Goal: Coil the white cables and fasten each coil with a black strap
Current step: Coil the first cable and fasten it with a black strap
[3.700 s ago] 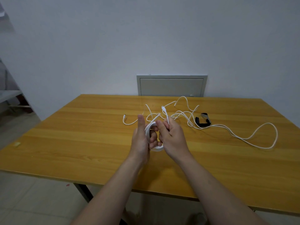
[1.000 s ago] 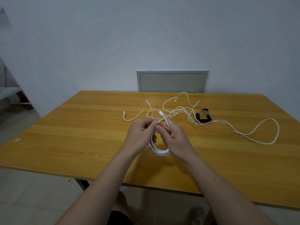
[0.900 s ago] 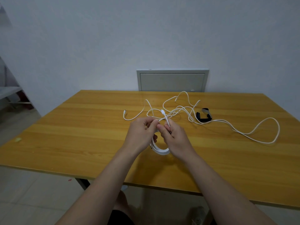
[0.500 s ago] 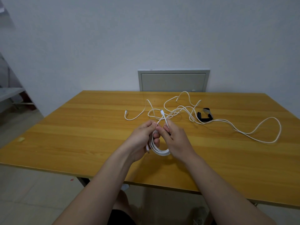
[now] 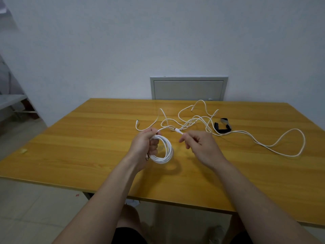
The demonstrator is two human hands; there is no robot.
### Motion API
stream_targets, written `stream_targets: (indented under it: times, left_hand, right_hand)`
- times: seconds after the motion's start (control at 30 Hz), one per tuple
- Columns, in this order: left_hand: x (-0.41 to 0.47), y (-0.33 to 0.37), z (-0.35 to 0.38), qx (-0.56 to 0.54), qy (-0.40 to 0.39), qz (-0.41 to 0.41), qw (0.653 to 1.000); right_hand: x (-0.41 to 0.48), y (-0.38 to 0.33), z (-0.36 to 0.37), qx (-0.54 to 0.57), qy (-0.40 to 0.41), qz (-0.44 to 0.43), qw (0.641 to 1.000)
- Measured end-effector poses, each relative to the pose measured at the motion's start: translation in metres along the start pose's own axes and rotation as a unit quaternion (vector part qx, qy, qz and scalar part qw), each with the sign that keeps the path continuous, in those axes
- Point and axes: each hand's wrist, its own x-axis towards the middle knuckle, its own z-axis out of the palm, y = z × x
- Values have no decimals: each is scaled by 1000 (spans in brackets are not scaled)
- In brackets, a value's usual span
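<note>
My left hand (image 5: 143, 147) grips a round coil of white cable (image 5: 164, 149), held upright just above the wooden table (image 5: 88, 138). A short free end runs from the coil's top to a connector (image 5: 178, 130), and my right hand (image 5: 197, 145) pinches that end at the plug, a little to the right of the coil. Behind my hands a loose white cable (image 5: 263, 144) lies in tangled loops that reach far to the right. A black strap (image 5: 222, 127) lies bent on the table behind the tangle.
A grey wall panel (image 5: 189, 88) stands behind the table's far edge. A small pale scrap (image 5: 23, 150) lies near the table's left edge. A grey shelf (image 5: 10, 101) stands off to the left. My knees show under the front edge.
My hands have drawn apart. The right hand moved right with the cable's end, and the coil in my left hand now shows as a full ring.
</note>
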Motion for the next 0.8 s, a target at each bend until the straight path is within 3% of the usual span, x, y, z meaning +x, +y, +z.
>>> stream_targets:
  times: [0.17, 0.33, 0.43, 0.6, 0.8]
  left_hand:
    - [2, 6, 3, -128, -3, -48, 991]
    - [3, 5, 6, -186, -25, -72, 980]
    - [3, 1, 8, -192, -26, -83, 978]
    - [5, -3, 12, -228, -30, -84, 970]
    - [1, -4, 21, -267, -37, -97, 958]
  right_hand:
    - [1, 8, 1, -52, -73, -52, 995]
    - [-2, 8, 9, -101, -72, -79, 989]
    - [-1, -2, 9, -42, -101, -122, 986]
    - [-1, -16, 5, 74, -120, -116, 983]
    - [1, -14, 5, 39, -98, -104, 989]
